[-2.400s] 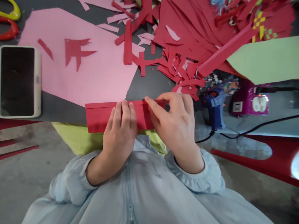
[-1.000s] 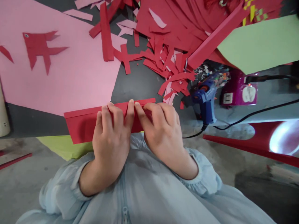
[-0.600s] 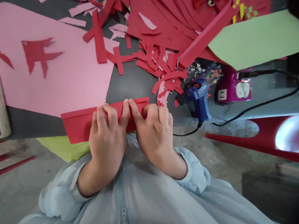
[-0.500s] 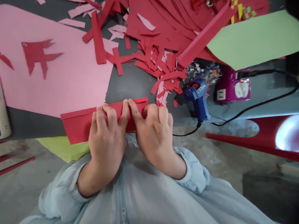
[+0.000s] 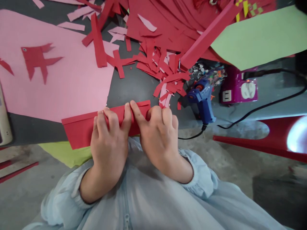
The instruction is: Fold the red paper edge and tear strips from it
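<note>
We press our left hand (image 5: 109,145) and right hand (image 5: 159,137) palm-down on the folded red paper (image 5: 79,129) at the near edge of the counter (image 5: 129,89), fingers bent and slightly spread; our thumbs are hidden, so we cannot tell whether we pinch it. A pink sheet (image 5: 79,86) lies beyond its left part, a blue glue gun (image 5: 203,103) to our right.

From here, that red strip (image 5: 78,129) looks like smooth, matt paper; the blue glue gun (image 5: 205,109) is plastic, the purple box (image 5: 236,93) glossy.
</note>
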{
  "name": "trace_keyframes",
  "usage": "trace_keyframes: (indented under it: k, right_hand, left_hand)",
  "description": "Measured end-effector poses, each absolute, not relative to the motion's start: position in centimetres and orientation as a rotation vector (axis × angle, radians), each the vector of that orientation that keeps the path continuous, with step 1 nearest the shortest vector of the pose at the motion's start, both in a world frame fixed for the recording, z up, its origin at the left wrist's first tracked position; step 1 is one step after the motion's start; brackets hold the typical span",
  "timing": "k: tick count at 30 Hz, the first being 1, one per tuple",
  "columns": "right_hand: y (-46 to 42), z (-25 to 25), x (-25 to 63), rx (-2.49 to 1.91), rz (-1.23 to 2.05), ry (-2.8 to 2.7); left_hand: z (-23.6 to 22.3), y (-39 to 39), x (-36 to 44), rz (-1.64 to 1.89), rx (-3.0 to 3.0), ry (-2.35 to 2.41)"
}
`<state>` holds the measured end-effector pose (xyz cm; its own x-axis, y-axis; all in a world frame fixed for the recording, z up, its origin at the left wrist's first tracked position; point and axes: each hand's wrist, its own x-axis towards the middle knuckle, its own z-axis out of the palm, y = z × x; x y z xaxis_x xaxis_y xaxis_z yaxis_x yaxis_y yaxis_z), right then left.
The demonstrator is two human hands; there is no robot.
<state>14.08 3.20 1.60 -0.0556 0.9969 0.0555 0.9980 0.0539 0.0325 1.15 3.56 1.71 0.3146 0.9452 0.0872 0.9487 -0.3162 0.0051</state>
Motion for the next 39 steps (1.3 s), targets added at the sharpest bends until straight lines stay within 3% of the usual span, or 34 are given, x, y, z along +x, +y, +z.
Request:
trace_keyframes:
  k: [39]
  right_hand:
    - [2.9,1.9,16.6,-2.173,0.000,-2.197]
  left_hand:
    - [1.3,3.4,0.8,-0.158,-2.459,-1.711]
